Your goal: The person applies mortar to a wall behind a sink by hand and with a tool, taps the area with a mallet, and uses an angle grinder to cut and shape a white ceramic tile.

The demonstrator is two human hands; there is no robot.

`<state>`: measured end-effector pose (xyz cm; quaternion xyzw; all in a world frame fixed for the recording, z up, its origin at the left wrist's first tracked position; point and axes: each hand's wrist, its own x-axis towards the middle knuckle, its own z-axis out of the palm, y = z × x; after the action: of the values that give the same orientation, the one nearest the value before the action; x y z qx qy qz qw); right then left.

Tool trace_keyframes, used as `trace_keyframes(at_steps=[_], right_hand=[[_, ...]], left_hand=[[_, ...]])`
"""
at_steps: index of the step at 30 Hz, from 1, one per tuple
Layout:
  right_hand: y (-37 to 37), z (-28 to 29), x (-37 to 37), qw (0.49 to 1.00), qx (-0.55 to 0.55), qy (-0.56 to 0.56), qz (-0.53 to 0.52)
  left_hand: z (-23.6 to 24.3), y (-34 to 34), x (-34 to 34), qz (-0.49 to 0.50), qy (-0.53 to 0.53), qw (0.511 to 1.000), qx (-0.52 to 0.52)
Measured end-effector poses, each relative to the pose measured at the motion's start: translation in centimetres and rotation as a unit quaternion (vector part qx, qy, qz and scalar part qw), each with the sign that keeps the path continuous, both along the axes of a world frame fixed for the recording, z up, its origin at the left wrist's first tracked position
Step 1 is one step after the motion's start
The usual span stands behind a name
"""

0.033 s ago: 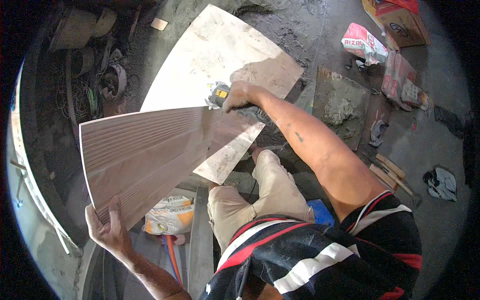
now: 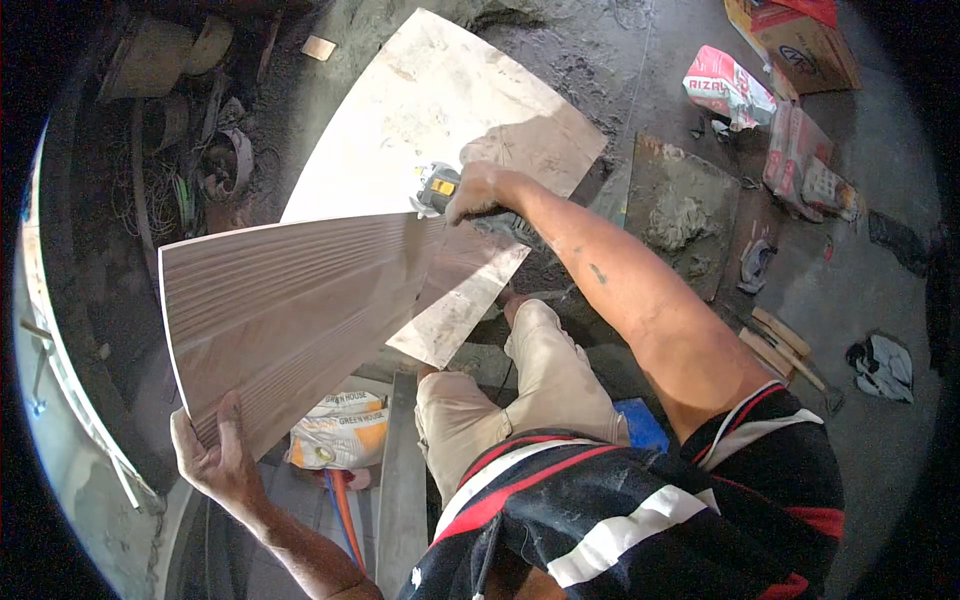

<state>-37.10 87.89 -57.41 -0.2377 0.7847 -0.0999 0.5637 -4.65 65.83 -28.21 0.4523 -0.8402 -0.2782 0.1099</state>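
Note:
My right hand [image 2: 484, 192] grips a small black and grey power cutter with a yellow part [image 2: 440, 187], held at the far edge of a striated panel. My left hand [image 2: 215, 440] holds that thin brown panel [image 2: 280, 305] by its lower left corner, tilted up, its ridged face toward me. Behind it a large pale tile [image 2: 390, 105] lies on the dusty rough ground, partly in bright light. A smaller pale piece [image 2: 445, 325] shows below the panel, beside my legs. The cutter's blade is too small and bright to make out clearly.
On the right are torn bags [image 2: 730, 90], a cardboard box [image 2: 805, 55], a mortar-smeared board [image 2: 680, 220] and wooden-handled tools [image 2: 775, 345]. At lower left are stacked sacks [image 2: 330, 440] and a concrete edge [image 2: 400, 510]. Dark clutter with coiled wire [image 2: 225, 165] fills the upper left.

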Motion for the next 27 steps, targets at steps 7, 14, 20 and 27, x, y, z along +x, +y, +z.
trace_keyframes(at_steps=[7,14,20,27], right_hand=[[-0.07,0.03,0.17,1.0,-0.004,0.005,-0.009],[0.02,0.32,0.17,1.0,-0.015,0.021,-0.012],[0.23,0.23,0.26,0.999,-0.027,0.026,-0.013],[-0.02,0.14,0.4,0.999,-0.004,0.029,0.026]], left_hand=[[-0.17,-0.2,0.01,0.017,-0.007,1.0,-0.004],[-0.03,0.0,-0.13,0.03,-0.001,1.0,0.007],[0.1,0.16,-0.45,0.019,0.004,1.0,0.011],[-0.04,-0.18,-0.42,0.019,0.011,1.0,0.017]])
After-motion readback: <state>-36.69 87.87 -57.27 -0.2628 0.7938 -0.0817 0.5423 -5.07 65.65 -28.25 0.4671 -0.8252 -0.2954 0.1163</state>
